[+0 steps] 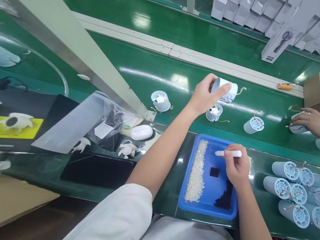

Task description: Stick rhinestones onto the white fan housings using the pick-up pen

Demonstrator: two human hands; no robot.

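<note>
My left hand is closed around a pale blue cylindrical housing, raised above the green bench, with thin wires trailing from its right end. My right hand grips a white pen-like tool over the blue tray. The tool's tip points left. Inside the tray, small whitish pieces form a strip along the left side. A dark square lies in the middle, and a heap of small black pieces is at the lower right. Two similar housings stand beyond the tray.
A co-worker's hand touches another housing at right. Several wired cylinders are grouped right of the tray. A slanted metal post, plastic bag, white mouse and dark phone-like slab are at left. A cardboard box stands far right.
</note>
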